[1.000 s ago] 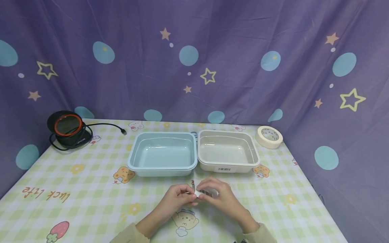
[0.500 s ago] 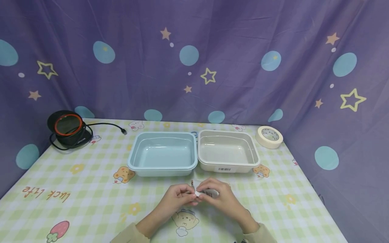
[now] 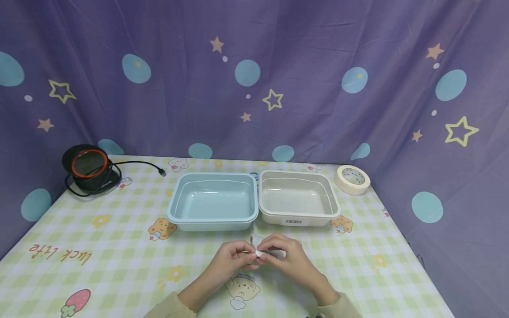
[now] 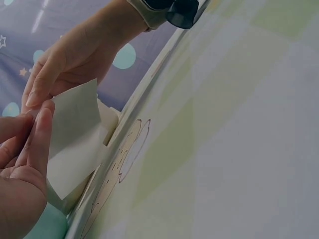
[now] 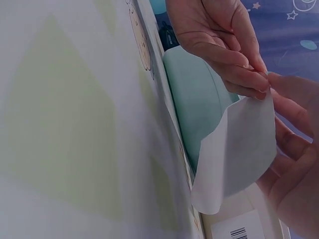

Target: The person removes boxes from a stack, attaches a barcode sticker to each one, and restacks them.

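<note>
Nearer the person than the blue bin (image 3: 216, 202): white sheet (image 5: 249, 149), held up by one edge between both hands; free part hangs below the fingertips, curled along one side.
Left hand (image 3: 232, 259): grip pinching the sheet's edge, thumb against fingers.
Right hand (image 3: 292, 257): grip pinching that same edge, right beside the left fingertips (they practically meet).
Print on sheet: dark marks peek out under the right fingers; too small to read.
Step in hand: fine fingertip work at the edge, probably parting a layer or starting a tear (frames don't settle which).
Next move: calls for two steady pinches and a slow pull of one against the other, I'd say.
Watch for: thin stuff, could crease or rip crooked if yanked.
Beige bin (image 3: 298, 196): just right of blue bin, barcode label (image 3: 294, 221) on its front.
Tape roll (image 3: 358, 189): right of blue bin, past the beige one.
Black device (image 3: 90, 170): well left of blue bin, on the same surface (image 3: 131, 274).
</note>
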